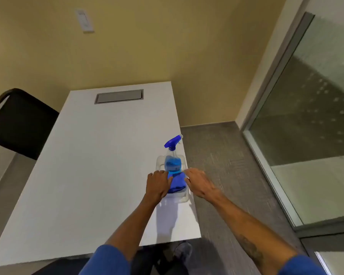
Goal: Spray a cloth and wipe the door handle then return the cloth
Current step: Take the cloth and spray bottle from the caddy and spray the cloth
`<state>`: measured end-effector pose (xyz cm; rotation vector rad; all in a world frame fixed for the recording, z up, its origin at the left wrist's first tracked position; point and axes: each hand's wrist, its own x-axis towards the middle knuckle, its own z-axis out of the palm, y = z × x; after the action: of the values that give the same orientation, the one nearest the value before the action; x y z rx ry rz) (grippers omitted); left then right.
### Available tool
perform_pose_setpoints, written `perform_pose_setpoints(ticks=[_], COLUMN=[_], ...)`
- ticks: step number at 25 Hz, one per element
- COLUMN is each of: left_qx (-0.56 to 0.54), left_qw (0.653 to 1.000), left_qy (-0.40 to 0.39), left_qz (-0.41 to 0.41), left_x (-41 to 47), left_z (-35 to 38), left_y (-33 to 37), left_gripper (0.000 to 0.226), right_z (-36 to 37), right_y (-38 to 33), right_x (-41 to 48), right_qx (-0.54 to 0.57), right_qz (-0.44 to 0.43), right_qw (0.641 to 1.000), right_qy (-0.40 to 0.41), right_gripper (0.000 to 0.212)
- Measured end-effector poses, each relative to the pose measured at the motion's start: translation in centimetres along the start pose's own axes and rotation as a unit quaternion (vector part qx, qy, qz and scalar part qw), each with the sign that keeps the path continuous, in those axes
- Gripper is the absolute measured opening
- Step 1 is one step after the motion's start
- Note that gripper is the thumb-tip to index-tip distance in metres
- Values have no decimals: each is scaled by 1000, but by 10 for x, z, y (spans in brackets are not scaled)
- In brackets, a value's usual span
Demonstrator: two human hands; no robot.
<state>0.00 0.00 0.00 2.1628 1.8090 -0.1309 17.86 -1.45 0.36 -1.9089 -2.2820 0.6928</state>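
A clear plastic bin stands near the right edge of the white table. Inside it a spray bottle with blue liquid and a blue trigger head stands upright at the far end. A folded blue cloth lies in the near end. My left hand hovers over the bin's left rim, fingers apart, beside the cloth. My right hand is over the right rim, fingers spread, holding nothing. No door handle is in view.
A black chair stands at the table's left. A metal cable hatch is set into the far end of the table. A glass panel in a metal frame runs along the right. Grey carpet lies between them.
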Motion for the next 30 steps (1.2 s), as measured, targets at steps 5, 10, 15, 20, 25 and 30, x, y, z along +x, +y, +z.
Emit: perform_pose_setpoints(ticks=[5, 10, 15, 20, 25, 30], left_qx=[18, 52, 55, 52, 69, 93], left_qw=[1000, 996, 993, 992, 991, 990], left_qy=[-20, -63, -88, -104, -108, -101], left_qz=[-14, 20, 48, 45, 30, 37], left_x=[20, 46, 69, 83, 89, 93], left_z=[29, 59, 78, 89, 96, 98], left_y=[-17, -26, -31, -35, -33, -34], left_gripper=[25, 27, 34, 35, 46, 43], right_z=[27, 52, 72, 81, 85, 74], right_y=[8, 14, 14, 24, 28, 33], right_x=[31, 65, 93, 107, 117, 120], right_qx=[-80, -160, -230, -279, -319, -274], right_qz=[-6, -42, -55, -65, -106, -146], right_qw=[995, 982, 964, 946, 930, 941], right_qy=[-57, -97, -121, -152, -148, -137], right_gripper=[21, 19, 26, 34, 22, 21])
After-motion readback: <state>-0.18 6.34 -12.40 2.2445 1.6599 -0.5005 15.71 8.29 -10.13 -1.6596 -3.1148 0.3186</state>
